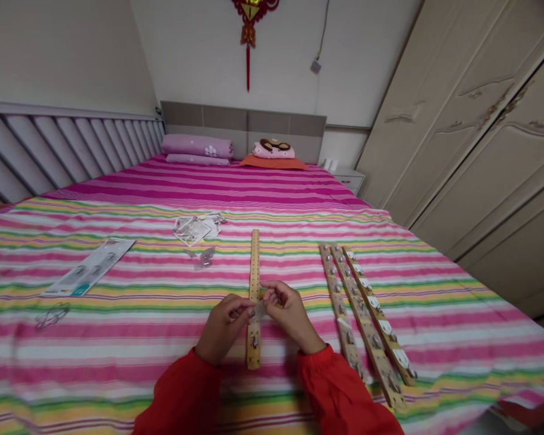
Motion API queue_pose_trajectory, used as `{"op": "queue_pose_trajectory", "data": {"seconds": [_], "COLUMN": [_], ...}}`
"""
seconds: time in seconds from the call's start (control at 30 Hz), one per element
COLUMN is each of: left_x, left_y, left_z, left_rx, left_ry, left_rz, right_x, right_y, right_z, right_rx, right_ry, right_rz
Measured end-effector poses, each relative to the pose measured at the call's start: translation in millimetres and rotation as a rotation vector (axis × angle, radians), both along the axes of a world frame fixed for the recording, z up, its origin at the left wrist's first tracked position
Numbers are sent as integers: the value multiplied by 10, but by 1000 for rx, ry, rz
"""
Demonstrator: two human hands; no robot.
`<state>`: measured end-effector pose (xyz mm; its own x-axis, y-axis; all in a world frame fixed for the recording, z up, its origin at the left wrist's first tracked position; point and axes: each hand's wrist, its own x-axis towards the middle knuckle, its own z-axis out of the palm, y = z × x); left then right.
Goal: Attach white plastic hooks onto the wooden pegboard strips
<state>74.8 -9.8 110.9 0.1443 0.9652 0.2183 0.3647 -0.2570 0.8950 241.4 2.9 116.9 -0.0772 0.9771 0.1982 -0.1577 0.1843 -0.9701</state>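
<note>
A long wooden strip with a row of holes (pixel 254 266) lies lengthwise on the striped bedspread (pixel 131 314) in front of me, with one metal piece fixed near its close end. My left hand (pixel 222 329) and my right hand (pixel 288 311) meet over the strip's middle. Both pinch a small clear plastic piece (pixel 259 310) between their fingertips. Red sleeves cover both forearms.
Three wooden strips fitted with metal and white pieces (pixel 367 314) lie side by side at the right. A heap of clear packets (pixel 197 228), a flat grey card package (pixel 90 267) and loose wire clips (pixel 52 315) lie at the left. Pillows rest at the headboard; a wardrobe stands right.
</note>
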Motion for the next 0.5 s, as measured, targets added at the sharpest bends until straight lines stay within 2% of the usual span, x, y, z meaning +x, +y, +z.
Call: {"op": "queue_pose_trajectory", "data": {"seconds": [0.17,0.27,0.37,0.5], "left_x": [68,103,133,148], "left_y": [-8,17,48,87], "left_z": [-68,-126,-191,-301], "left_rx": [-192,-299,-375,-391], "left_ry": [-230,-344,-377,-364], "left_rz": [56,100,109,129], "right_x": [1,-30,-85,-137], "right_y": [35,23,5,16], "right_z": [-182,-353,-491,-582], "right_rx": [-97,-212,-279,-310], "right_ry": [148,213,272,272], "right_rz": [-135,-101,-58,-105]}}
